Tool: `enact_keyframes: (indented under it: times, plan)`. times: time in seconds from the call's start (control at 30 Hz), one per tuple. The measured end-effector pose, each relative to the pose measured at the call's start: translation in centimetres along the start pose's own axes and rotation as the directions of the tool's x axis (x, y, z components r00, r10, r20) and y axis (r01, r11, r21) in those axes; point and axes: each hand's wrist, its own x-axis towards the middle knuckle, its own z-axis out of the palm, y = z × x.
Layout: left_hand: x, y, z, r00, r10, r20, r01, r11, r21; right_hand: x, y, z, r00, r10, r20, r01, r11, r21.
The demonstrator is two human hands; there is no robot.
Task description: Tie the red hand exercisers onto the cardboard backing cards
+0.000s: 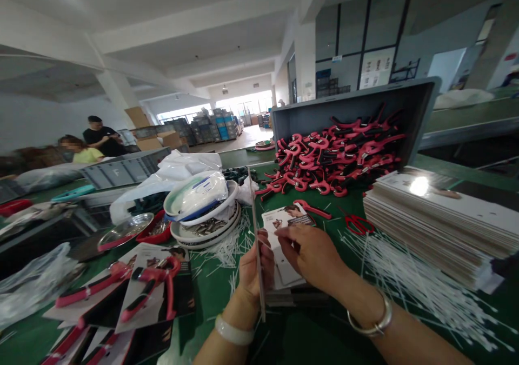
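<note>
An upright card point(258, 257), seen edge-on, is in my left hand point(251, 270), whose fingers wrap round it. Just right of the card, my right hand point(310, 251) has its thumb and fingertips pinched together; whatever is between them is too small to make out. Beneath and beyond my hands lies a small pile of printed cards point(286, 265). Cards with pink-and-black pliers point(156, 286) fixed on them overlap at the lower left. White cable ties point(421, 284) are scattered to the right, and more ties point(229, 246) lie left of the card.
A grey crate point(421, 116) on its side spills pink-and-black pliers point(324, 159). At right is a tall stack of cards point(430, 230), with red scissors point(359, 224) beside it. Bowls point(203, 235) and a metal dish point(125, 231) stand left. Two people are at the far left.
</note>
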Motion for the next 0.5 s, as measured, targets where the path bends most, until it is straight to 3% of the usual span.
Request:
enact_keyframes:
  times: [0.1,0.27,0.4,0.5]
  plan:
    - [0.4,-0.3,-1.0,1.0,0.003,-0.013,-0.002,0.999,0.049,-0.1,-0.6,-0.1,0.997,-0.054,0.056,0.059,0.994,-0.088]
    - [0.5,-0.2,-0.8,0.999,-0.046,-0.003,0.046,0.999,-0.001,0.2,-0.8,-0.3,0.992,-0.076,0.099,0.09,0.986,-0.141]
    - [-0.1,0.0,0.4,0.993,-0.107,0.044,0.113,0.98,-0.164,0.2,-0.9,-0.2,0.991,-0.086,0.101,0.1,0.985,-0.143]
    - [-0.7,0.1,2.2,0.989,-0.087,0.121,0.104,0.985,-0.136,0.3,-0.5,0.3,0.998,-0.061,0.031,0.062,0.998,-0.032]
